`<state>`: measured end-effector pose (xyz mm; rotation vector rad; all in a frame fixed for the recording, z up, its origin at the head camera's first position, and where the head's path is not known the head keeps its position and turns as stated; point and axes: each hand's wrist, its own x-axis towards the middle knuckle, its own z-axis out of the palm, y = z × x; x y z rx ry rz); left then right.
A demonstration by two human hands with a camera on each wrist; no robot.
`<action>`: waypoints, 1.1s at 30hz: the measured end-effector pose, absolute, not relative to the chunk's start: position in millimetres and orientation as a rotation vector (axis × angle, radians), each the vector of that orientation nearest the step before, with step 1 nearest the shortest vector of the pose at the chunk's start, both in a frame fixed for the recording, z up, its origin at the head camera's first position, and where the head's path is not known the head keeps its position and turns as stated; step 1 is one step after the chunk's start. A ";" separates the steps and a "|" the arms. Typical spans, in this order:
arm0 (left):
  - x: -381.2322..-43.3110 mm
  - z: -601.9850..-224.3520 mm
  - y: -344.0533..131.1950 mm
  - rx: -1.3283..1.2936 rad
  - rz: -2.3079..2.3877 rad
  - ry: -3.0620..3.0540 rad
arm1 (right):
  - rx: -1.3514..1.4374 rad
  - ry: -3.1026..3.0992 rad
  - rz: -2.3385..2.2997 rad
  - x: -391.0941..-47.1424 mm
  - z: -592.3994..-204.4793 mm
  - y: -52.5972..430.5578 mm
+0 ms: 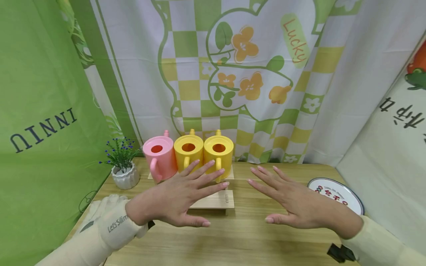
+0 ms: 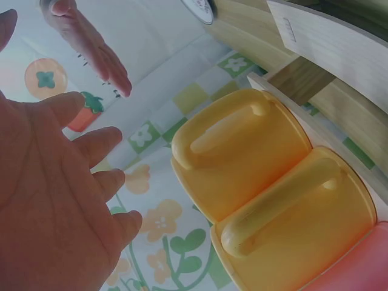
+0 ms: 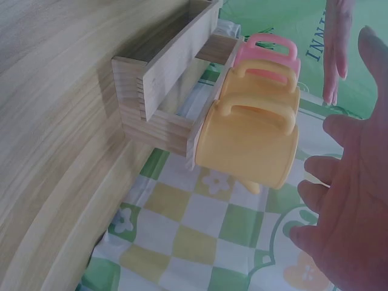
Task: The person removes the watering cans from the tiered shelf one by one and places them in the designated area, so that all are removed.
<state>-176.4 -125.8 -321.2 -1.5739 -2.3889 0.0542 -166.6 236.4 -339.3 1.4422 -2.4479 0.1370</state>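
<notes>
Left hand and right hand outspread, hands apart, pink jug, two yellow jugs on wooden stand

Pink can, middle yellow can and right yellow can are stood upright in a close row on the rear ledge of a wooden stand. Each top is pierced by a round hole; looped handles are turned frontward, short stubs rearward.

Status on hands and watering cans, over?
Bare left hand, bare right hand: open, empty. Two yellow cylindrical plastic watering cans, one pink can, upright on pale wooden rack. Left hand overlaps yellow cans in head view.
</notes>
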 end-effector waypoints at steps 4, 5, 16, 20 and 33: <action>-176.0 -321.3 -126.2 -1.574 0.054 -2.393 | 1.437 -2.449 0.134 -166.2 -339.3 236.7; -175.9 -321.4 -126.4 -1.572 0.057 -2.394 | 1.436 -2.450 0.134 -166.4 -339.7 236.8; -173.1 -322.2 -129.4 -1.561 0.071 -2.383 | 1.425 -2.455 0.138 -167.6 -340.4 236.6; -171.0 -320.3 -132.0 -1.542 0.051 -2.420 | 1.422 -2.461 0.132 -169.6 -340.1 235.3; -157.5 -306.1 -162.3 -1.211 -0.055 -2.464 | 1.241 -2.073 0.432 -194.6 -322.7 212.3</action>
